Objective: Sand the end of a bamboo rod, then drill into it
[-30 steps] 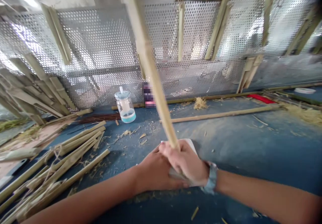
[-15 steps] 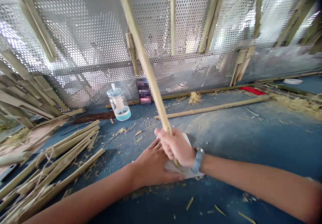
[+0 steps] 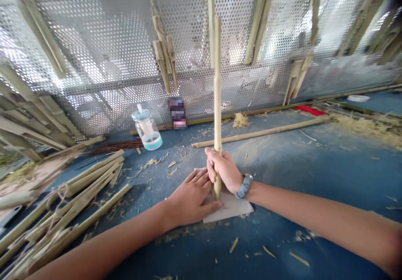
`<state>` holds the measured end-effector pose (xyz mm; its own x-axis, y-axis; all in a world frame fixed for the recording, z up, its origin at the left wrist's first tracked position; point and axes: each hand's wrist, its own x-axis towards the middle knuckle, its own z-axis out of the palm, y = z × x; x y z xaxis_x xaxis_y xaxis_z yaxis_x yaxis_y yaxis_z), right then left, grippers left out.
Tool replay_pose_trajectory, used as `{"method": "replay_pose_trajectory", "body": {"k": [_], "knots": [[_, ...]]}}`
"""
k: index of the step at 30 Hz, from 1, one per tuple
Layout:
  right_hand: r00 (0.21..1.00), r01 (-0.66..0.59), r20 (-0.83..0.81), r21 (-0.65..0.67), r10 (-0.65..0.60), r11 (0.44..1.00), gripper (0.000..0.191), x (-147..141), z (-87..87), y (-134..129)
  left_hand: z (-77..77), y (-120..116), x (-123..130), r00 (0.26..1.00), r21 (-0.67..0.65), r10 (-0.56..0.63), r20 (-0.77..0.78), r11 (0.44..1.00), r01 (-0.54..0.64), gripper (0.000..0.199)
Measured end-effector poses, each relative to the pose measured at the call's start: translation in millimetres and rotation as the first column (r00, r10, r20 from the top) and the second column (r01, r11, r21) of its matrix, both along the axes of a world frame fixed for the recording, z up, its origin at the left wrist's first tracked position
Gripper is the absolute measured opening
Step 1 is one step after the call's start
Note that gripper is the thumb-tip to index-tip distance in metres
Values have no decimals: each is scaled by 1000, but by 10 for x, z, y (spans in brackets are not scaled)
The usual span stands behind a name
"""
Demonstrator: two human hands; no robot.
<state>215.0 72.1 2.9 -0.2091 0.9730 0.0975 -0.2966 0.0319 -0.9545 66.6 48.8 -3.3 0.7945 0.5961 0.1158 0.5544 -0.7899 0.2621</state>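
A slim bamboo stick [image 3: 217, 104] now stands almost upright, where it leaned to the left half a second earlier. Its lower end is set at the upper edge of a pale sheet [image 3: 234, 208], though firm contact cannot be told. The stick is gripped low down by the right hand [image 3: 223, 170], its fingers curled closed around the bamboo, with a blue wristband [image 3: 244, 186] worn just behind. The left hand [image 3: 191, 200] is pressed flat and spread, its thumb touching the sheet's left edge, and more of the sheet is exposed than before.

The sheet lies on a blue desk [image 3: 282, 167] strewn with shavings. Left of the sheet, split bamboo strips [image 3: 72, 200] are heaped. Beyond the sheet lie a bamboo pole [image 3: 260, 133] and a lidded plastic jar [image 3: 147, 131], and farther off stands a perforated metal panel [image 3: 106, 53] hung with bamboo pieces.
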Motion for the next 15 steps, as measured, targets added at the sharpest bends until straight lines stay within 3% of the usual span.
{"method": "replay_pose_trajectory", "body": {"k": [5, 10, 13, 15], "knots": [[973, -67, 221, 31, 59, 997, 52, 144, 219, 78, 60, -31, -10, 996, 22, 54, 77, 998, -56, 33], [944, 14, 330, 30, -23, 999, 50, 436, 454, -102, 237, -47, -15, 975, -40, 107, 193, 994, -101, 48], [892, -34, 446, -98, 74, 995, 59, 665, 467, -404, 424, -34, -69, 956, -144, 152, 251, 982, -119, 56], [811, -98, 559, -163, 174, 982, 59, 815, 476, -641, 557, -25, -128, 948, -224, 180, 262, 967, -122, 61]]}}
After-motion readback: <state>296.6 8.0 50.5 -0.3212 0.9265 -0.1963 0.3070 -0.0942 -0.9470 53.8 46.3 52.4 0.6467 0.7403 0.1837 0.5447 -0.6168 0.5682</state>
